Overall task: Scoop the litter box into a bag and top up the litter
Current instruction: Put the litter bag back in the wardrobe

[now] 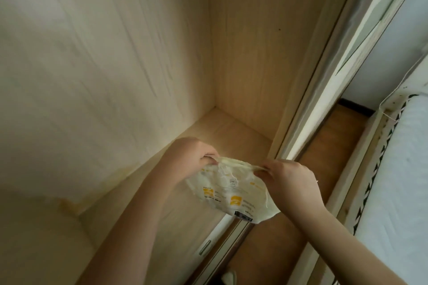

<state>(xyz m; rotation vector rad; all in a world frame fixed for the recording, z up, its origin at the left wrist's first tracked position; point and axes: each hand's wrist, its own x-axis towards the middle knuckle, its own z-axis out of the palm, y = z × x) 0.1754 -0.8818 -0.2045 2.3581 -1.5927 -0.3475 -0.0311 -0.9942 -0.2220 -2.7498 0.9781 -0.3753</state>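
Bag-opening stage. I am pinching the top edge of one thin white plastic bag (pixel 231 190) with both hands: my left hand (pixel 190 157) is gripping the left part of the mouth with curled fingers, and my right hand (pixel 289 183) is pinching the right part between thumb and fingertips, stretching the rim taut between them. The bag is hanging in mid-air above the front edge of the wardrobe floor (pixel 222 132), touching nothing below. It is looking limp, crinkled and very light, probably slippery and easily torn, so I am judging the doubled rim the safest hold. Count: one bag, two hands; no litter box, scoop or litter is showing here.
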